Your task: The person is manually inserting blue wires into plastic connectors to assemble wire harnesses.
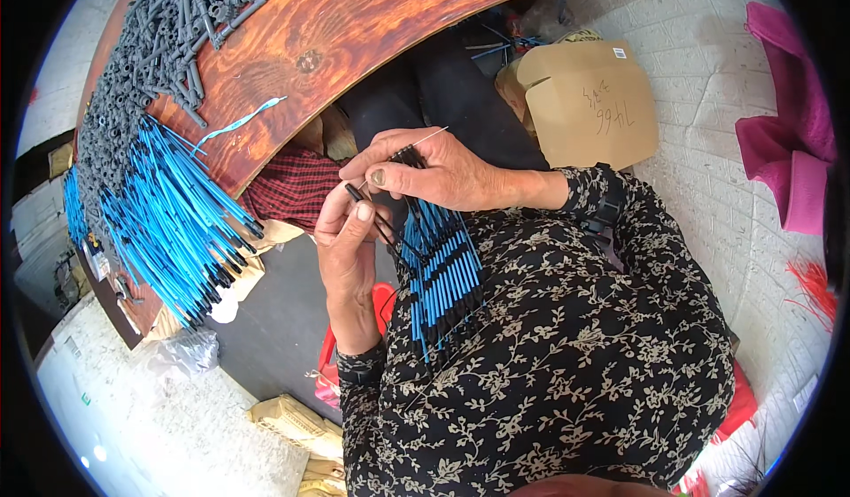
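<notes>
My left hand (347, 240) pinches a thin black rod (384, 227) between thumb and fingers, its tip near my right fingertips. My right hand (434, 171) comes in from the right, thumb and fingers pressed together on a thin needle-like wire (431, 135). Black pieces show close under its fingers. Below both hands, a row of blue sticks with black ends (453, 271) hangs side by side against my patterned top. How the row is joined is partly hidden by my right hand.
A reddish wooden table (354, 27) curves across the top. On it lie a heap of grey plastic tubular parts (168, 45), a pile of blue sticks with black ends (173, 222) and a blue-white strip (239, 125). A cardboard box (593, 107) stands on the floor.
</notes>
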A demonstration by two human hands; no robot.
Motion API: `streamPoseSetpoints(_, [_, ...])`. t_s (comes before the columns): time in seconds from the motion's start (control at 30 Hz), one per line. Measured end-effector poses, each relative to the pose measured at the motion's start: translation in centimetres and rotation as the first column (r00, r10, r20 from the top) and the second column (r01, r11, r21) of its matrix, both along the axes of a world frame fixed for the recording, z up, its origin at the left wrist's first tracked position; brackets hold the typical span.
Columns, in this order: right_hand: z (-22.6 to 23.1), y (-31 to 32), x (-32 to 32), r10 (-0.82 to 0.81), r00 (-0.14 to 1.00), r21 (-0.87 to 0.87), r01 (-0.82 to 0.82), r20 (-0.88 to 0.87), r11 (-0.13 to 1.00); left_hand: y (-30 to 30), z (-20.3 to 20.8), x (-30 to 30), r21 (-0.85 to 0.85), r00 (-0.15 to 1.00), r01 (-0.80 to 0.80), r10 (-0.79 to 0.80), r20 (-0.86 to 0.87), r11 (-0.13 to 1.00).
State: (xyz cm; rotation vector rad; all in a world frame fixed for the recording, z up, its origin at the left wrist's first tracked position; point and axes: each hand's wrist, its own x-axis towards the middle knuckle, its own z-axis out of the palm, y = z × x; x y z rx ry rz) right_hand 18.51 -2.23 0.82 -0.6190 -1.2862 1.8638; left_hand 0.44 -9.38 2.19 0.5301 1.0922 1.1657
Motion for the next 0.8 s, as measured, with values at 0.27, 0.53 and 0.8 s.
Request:
streamPoseSetpoints(0.27, [0.3,0.2,0.6,0.021,1.0,-0.098,-0.021,0.0,0.995,-0.3,-0.4,-0.1,0.003,0.999,-0.002,0.002,-0.036,1.0])
streamPoseSetpoints(0.53, [0.6,0.1,0.4,0.012,0.998,-0.09,-0.006,0.062,0.996,-0.6,0.1,0.3,0.035,0.989,-0.05,0.055,-0.134,0.998])
streamPoseSetpoints(0.8, [0.6,0.4,0.5,0.013,0.997,-0.084,-0.006,0.079,0.996,-0.1,0.8,0.9,0.053,0.977,-0.039,0.05,-0.209,0.998])
